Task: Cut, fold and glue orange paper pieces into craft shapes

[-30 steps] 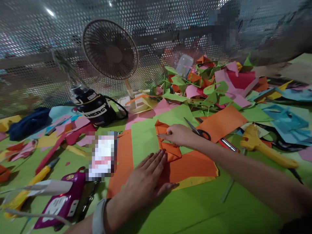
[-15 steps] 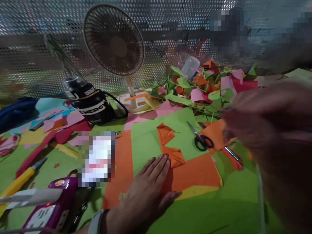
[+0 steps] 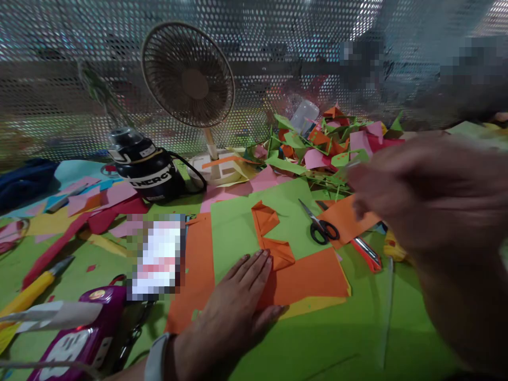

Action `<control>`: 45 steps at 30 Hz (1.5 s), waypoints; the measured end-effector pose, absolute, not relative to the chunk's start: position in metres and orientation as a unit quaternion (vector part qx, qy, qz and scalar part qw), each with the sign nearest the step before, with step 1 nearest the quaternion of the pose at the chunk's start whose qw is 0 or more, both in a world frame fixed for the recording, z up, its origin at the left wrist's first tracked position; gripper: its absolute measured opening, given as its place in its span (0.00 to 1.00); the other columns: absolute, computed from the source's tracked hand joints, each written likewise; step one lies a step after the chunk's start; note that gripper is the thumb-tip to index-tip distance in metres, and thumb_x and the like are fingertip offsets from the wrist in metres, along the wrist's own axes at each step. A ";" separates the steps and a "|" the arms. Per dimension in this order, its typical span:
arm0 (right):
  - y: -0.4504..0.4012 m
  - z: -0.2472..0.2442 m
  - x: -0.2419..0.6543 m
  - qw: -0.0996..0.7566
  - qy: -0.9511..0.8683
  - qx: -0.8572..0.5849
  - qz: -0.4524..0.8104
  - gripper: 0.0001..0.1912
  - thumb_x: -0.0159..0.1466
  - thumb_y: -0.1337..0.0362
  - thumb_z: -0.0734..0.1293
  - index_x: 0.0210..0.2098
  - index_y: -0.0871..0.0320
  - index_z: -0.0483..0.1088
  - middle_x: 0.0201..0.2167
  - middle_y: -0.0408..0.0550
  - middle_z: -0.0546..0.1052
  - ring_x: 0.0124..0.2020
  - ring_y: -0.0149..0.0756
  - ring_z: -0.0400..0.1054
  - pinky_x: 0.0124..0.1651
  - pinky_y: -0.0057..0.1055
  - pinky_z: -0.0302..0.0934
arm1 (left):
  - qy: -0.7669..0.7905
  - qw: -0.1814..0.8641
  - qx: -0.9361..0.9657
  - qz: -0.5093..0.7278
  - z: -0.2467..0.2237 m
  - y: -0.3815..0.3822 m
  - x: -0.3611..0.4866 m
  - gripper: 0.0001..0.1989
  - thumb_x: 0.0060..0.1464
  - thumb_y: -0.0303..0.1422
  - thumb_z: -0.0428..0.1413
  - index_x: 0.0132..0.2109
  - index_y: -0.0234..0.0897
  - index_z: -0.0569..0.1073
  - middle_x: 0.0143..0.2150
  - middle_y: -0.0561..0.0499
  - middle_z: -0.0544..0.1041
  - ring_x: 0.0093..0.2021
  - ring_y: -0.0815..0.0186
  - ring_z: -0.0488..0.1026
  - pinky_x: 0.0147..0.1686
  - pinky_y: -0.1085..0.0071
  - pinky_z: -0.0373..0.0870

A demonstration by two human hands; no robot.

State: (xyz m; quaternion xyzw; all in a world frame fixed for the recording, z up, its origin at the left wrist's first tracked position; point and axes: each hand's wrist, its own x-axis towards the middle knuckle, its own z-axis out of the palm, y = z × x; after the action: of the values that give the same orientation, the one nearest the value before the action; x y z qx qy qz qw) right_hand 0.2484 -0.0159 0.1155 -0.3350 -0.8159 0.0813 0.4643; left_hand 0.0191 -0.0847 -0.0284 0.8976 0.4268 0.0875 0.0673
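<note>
My left hand (image 3: 238,293) lies flat on an orange paper sheet (image 3: 309,283), fingers stretched out, a pale band on the wrist. Its fingertips touch the lower part of a folded orange paper strip (image 3: 281,253), which rests across a light green sheet (image 3: 234,227). My right hand (image 3: 428,196) is raised at the right, blurred, with its fingers pressed together. A thin pale glint shows by its fingertips, too smeared to name. Beyond those fingers lie an orange paper piece (image 3: 345,219), black-handled scissors (image 3: 323,230) and a red cutter knife (image 3: 367,254).
A desk fan (image 3: 194,84) and a black bottle (image 3: 153,172) stand at the back. Paper scraps (image 3: 317,145) are heaped at back right. At left are a blurred-out phone-like screen (image 3: 156,259), a purple power strip (image 3: 79,338) and a yellow-handled tool (image 3: 35,291). A translucent stick (image 3: 387,312) lies right.
My right hand has moved slightly up and left, still raised, uncovering a yellow object and the translucent stick. The left hand stays flat on the paper. The whole view has shifted a little.
</note>
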 end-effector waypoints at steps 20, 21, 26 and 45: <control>-0.038 -0.024 0.243 0.121 -0.962 -0.239 -0.045 0.30 0.66 0.48 0.59 0.57 0.67 0.67 0.61 0.64 0.66 0.61 0.50 0.59 0.59 0.47 0.59 | 0.429 0.060 0.898 0.077 -0.037 -0.085 0.019 0.37 0.62 0.51 0.42 0.69 0.31 0.49 0.68 0.37 0.56 0.67 0.53 0.55 0.64 0.56 0.53; -0.038 -0.025 0.243 0.123 -0.962 -0.239 -0.043 0.31 0.66 0.49 0.59 0.57 0.67 0.66 0.60 0.64 0.66 0.62 0.50 0.59 0.59 0.47 0.59 | 0.428 0.061 0.898 0.077 -0.037 -0.085 0.019 0.37 0.62 0.51 0.41 0.69 0.31 0.48 0.68 0.37 0.56 0.67 0.54 0.55 0.64 0.56 0.53; -0.039 -0.027 0.243 0.126 -0.962 -0.238 -0.035 0.31 0.67 0.49 0.59 0.58 0.69 0.65 0.61 0.65 0.65 0.62 0.50 0.58 0.60 0.47 0.59 | 0.424 0.061 0.901 0.073 -0.038 -0.085 0.018 0.39 0.62 0.50 0.42 0.70 0.31 0.43 0.68 0.37 0.56 0.66 0.53 0.56 0.64 0.56 0.53; -0.040 -0.030 0.241 0.126 -0.961 -0.247 -0.018 0.31 0.67 0.49 0.58 0.57 0.71 0.66 0.61 0.65 0.64 0.63 0.52 0.57 0.60 0.48 0.59 | 0.421 0.059 0.902 0.072 -0.034 -0.086 0.017 0.36 0.62 0.49 0.44 0.69 0.29 0.49 0.69 0.39 0.53 0.68 0.54 0.51 0.65 0.56 0.50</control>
State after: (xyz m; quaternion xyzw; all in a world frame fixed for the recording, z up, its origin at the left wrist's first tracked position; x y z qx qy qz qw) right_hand 0.2410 -0.0396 -0.0297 -0.2466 -0.9607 -0.0183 0.1262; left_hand 0.0167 -0.0860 -0.0344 0.9024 0.4207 0.0716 0.0591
